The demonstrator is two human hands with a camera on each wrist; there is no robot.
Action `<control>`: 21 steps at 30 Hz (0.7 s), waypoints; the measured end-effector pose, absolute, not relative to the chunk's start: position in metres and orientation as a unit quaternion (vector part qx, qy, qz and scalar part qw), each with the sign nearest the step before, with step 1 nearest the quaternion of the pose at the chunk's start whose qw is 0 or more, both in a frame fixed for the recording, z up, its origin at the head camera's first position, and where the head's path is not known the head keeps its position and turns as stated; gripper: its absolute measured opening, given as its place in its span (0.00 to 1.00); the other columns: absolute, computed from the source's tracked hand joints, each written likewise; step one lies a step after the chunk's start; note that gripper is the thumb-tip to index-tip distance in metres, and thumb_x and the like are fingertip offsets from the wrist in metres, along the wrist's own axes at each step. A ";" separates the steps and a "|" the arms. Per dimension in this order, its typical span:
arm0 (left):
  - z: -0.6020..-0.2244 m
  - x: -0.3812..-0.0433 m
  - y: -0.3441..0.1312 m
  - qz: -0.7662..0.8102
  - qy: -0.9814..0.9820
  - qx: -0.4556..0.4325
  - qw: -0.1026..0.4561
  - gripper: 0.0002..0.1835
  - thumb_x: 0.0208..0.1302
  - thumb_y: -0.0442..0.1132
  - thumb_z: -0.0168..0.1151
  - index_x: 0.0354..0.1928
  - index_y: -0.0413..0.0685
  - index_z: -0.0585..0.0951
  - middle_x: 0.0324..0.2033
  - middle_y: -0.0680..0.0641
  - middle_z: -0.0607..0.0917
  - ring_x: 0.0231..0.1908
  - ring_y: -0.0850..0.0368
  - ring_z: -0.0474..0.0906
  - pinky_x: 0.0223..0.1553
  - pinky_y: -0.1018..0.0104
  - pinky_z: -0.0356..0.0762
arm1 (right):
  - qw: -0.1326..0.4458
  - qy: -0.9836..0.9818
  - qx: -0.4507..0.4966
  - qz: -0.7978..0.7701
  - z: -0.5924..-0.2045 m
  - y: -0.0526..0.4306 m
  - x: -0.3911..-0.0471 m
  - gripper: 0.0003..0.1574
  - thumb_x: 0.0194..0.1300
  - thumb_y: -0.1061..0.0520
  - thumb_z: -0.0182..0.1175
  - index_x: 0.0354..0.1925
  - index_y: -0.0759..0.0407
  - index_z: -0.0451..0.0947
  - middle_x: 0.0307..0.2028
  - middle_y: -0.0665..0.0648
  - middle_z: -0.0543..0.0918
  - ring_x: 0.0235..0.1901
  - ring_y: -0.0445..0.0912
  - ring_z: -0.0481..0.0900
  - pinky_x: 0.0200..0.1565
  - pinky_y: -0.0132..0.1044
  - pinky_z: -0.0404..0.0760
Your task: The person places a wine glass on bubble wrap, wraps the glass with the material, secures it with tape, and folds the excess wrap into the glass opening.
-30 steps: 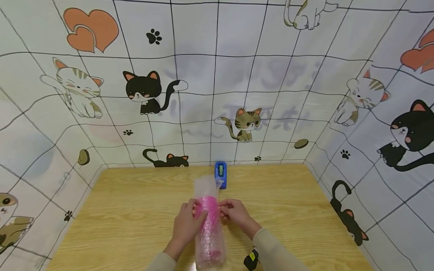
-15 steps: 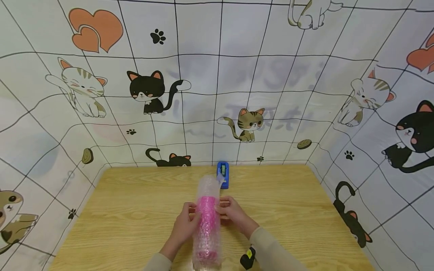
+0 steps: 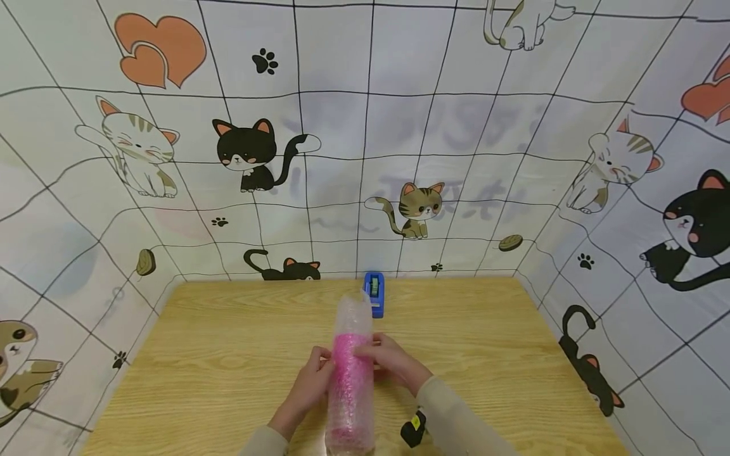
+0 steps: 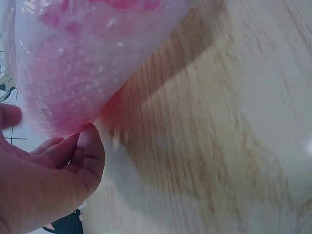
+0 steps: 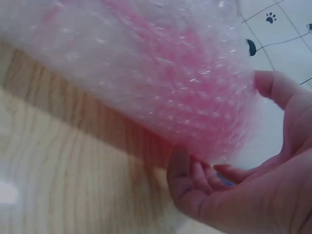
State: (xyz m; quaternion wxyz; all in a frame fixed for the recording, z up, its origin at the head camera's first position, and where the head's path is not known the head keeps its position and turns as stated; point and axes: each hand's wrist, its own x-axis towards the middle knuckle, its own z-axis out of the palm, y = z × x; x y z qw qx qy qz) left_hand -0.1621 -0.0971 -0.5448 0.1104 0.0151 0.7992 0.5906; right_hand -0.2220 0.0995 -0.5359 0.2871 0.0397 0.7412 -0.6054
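A pink object rolled in clear bubble wrap forms a long bundle [image 3: 350, 392], lying lengthwise on the table before me. My left hand [image 3: 308, 383] holds its left side, fingertips tucked at the lower edge, as the left wrist view also shows. On the opposite side my right hand [image 3: 399, 362] grips the bundle, thumb on top of the wrap and the other fingers low against its underside. The far end of the bubble wrap extends past the pink part and partly covers a blue tape dispenser [image 3: 374, 291]. What the pink object is stays hidden by the wrap.
The wooden table [image 3: 239, 335] meets a wall cloth [image 3: 331, 126] printed with cats and grid lines at its back and sides. A small black object [image 3: 413, 429] with a yellow mark sits beside the right sleeve.
The bundle has turned slightly, and its loose wrap corner near the tape dispenser sticks out less. My right thumb has moved from the side onto the bundle's top.
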 end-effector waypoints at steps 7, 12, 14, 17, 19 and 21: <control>-0.544 -0.166 -0.094 0.574 0.804 0.007 0.154 0.31 0.65 0.61 0.58 0.49 0.40 0.63 0.43 0.42 0.79 0.39 0.55 0.75 0.36 0.65 0.74 | 0.273 0.795 0.064 -0.538 -0.523 0.095 -0.220 0.50 0.53 0.41 0.71 0.63 0.64 0.61 0.53 0.63 0.75 0.46 0.52 0.78 0.50 0.52 0.82; -0.545 -0.168 -0.092 0.559 0.815 -0.009 0.151 0.34 0.61 0.63 0.61 0.48 0.40 0.63 0.39 0.43 0.75 0.39 0.54 0.73 0.37 0.65 0.72 | 0.281 0.804 0.065 -0.520 -0.522 0.092 -0.225 0.49 0.51 0.41 0.72 0.61 0.63 0.61 0.51 0.61 0.75 0.43 0.52 0.78 0.47 0.51 0.82; -0.546 -0.168 -0.091 0.559 0.816 -0.011 0.146 0.34 0.60 0.62 0.63 0.47 0.40 0.63 0.39 0.43 0.76 0.39 0.54 0.73 0.37 0.65 0.72 | 0.285 0.806 0.066 -0.514 -0.521 0.091 -0.226 0.50 0.51 0.41 0.72 0.61 0.63 0.61 0.50 0.61 0.75 0.43 0.52 0.78 0.48 0.51 0.82; -0.546 -0.169 -0.090 0.557 0.818 -0.017 0.143 0.34 0.58 0.61 0.65 0.46 0.39 0.63 0.38 0.44 0.75 0.39 0.55 0.73 0.38 0.66 0.72 | 0.289 0.808 0.066 -0.509 -0.519 0.091 -0.226 0.50 0.50 0.41 0.72 0.61 0.62 0.60 0.50 0.61 0.74 0.43 0.52 0.78 0.50 0.53 0.81; -0.545 -0.170 -0.090 0.559 0.816 -0.023 0.144 0.34 0.57 0.60 0.66 0.45 0.40 0.62 0.38 0.44 0.74 0.39 0.55 0.72 0.38 0.66 0.72 | 0.289 0.810 0.064 -0.507 -0.519 0.091 -0.226 0.50 0.50 0.41 0.72 0.61 0.63 0.60 0.50 0.61 0.74 0.43 0.52 0.78 0.51 0.54 0.81; -0.543 -0.170 -0.089 0.563 0.814 -0.024 0.144 0.34 0.57 0.59 0.67 0.44 0.39 0.62 0.37 0.44 0.73 0.39 0.55 0.72 0.38 0.66 0.72 | 0.290 0.810 0.062 -0.506 -0.519 0.090 -0.227 0.50 0.50 0.42 0.72 0.61 0.63 0.59 0.50 0.61 0.73 0.43 0.53 0.77 0.51 0.54 0.81</control>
